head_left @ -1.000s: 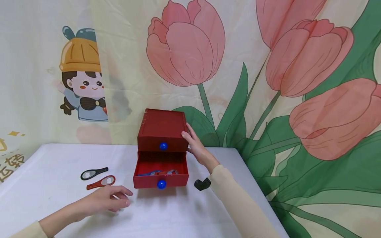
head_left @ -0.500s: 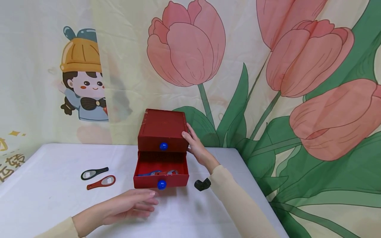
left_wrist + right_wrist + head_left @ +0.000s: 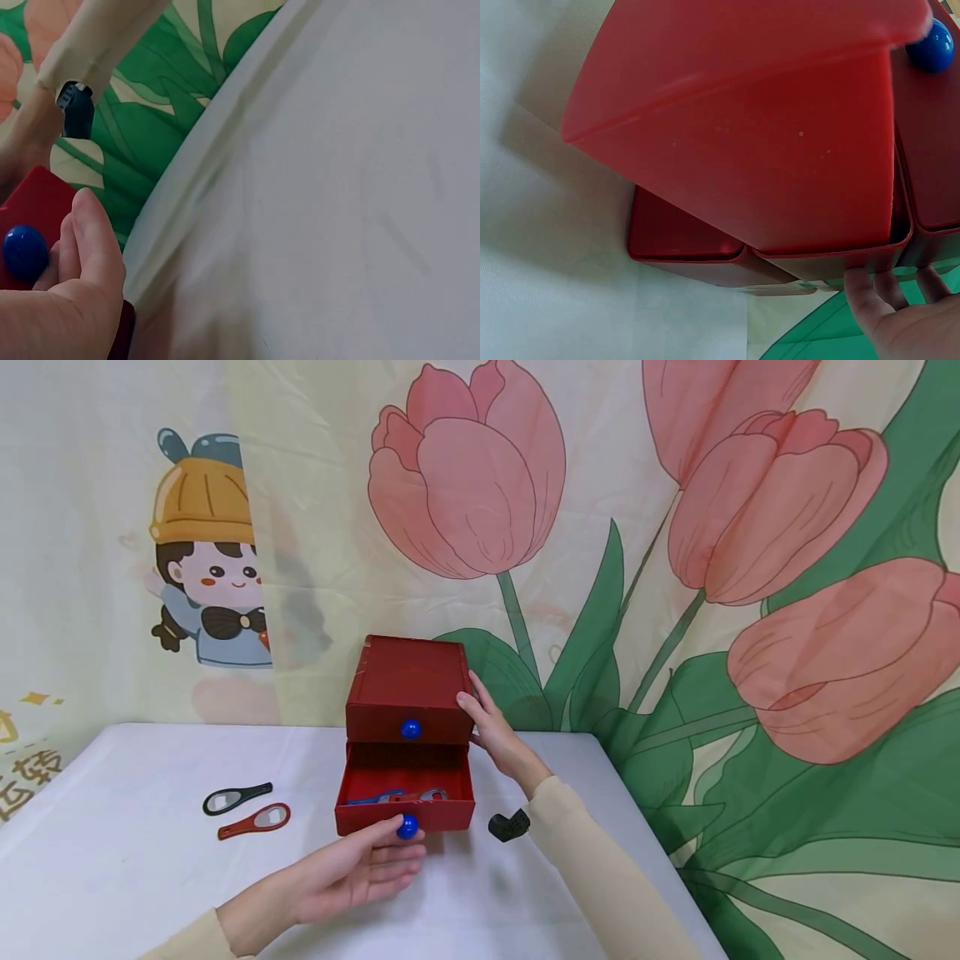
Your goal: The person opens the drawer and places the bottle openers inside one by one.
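A dark red drawer cabinet (image 3: pixel 412 672) stands at the back of the table, its red drawer (image 3: pixel 367 818) pulled out below the upper one. My left hand (image 3: pixel 352 877) is at this drawer's blue knob (image 3: pixel 407 827), thumb tip against its left side and fingers stretched out below and beyond it. In the left wrist view the fingers (image 3: pixel 96 240) lie beside the knob. My right hand (image 3: pixel 501 735) rests on the cabinet's right side, its thumb near the front corner. Inside the drawer lie a blue bottle opener (image 3: pixel 375 797) and a red one (image 3: pixel 412 796), partly hidden by its front.
On the white table (image 3: pixel 135 860), to the left, lie a black bottle opener (image 3: pixel 255 791) and a red bottle opener (image 3: pixel 236 828). The right wrist view shows a lower compartment (image 3: pixel 682 232) under the pulled-out drawer. A printed curtain (image 3: pixel 322 527) hangs behind the cabinet.
My left hand has moved right from beside the loose bottle openers to the lower blue knob, its fingers straightening. The right hand and the drawer have stayed put.
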### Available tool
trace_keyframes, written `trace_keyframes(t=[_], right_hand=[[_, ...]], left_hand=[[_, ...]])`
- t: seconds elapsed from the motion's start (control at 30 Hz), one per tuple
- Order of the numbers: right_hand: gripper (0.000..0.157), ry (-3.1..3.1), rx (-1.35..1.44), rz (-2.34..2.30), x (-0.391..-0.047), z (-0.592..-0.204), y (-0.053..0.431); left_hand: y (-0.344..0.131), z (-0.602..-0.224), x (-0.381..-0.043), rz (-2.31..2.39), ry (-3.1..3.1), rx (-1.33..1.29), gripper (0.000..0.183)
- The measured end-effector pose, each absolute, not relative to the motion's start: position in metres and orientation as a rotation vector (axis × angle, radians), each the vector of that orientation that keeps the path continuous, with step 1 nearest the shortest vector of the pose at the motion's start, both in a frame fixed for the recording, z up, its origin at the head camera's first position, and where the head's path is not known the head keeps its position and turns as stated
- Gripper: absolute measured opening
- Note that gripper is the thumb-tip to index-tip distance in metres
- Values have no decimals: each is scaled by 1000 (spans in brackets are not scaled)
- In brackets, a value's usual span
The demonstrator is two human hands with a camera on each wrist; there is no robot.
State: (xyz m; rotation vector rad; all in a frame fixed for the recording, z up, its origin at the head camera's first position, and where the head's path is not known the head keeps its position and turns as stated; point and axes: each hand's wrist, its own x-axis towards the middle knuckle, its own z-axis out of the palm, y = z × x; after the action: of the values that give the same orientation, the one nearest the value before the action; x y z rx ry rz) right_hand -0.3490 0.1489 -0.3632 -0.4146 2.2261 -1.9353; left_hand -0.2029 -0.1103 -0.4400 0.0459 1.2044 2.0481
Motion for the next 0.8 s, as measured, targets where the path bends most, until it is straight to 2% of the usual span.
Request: trace_keyframes(t=[0.8], right_hand=[[75,2184,-385,-1951,-347,-360,150]], left_hand=[[-103,-436,-212,2116,1200,-54,55]])
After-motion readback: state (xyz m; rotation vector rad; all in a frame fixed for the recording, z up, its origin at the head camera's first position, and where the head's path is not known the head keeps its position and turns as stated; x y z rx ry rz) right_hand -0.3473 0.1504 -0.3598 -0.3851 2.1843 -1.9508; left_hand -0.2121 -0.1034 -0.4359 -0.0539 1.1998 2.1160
